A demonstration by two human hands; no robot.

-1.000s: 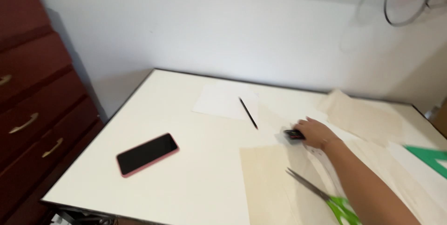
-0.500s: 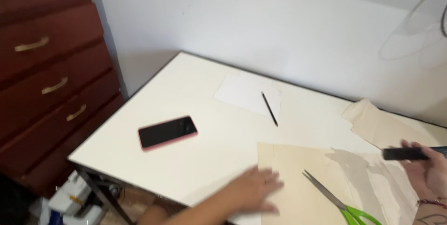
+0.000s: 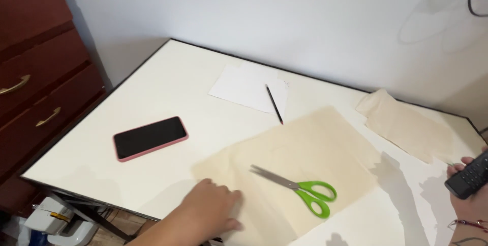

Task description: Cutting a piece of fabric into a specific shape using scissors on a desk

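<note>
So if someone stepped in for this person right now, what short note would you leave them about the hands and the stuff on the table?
Left hand: flat, palm down on the near corner of the beige fabric piece, holding nothing.
Right hand: closed around a black remote-like device at the table's right edge.
Green-handled scissors: lying shut on the fabric piece, untouched.
Also on the white table: a pink-cased phone to the left, a white paper sheet with a pencil across its edge, and a second beige fabric scrap at the far right.
Done: fabric laid flat. No fresh cut shows.
</note>
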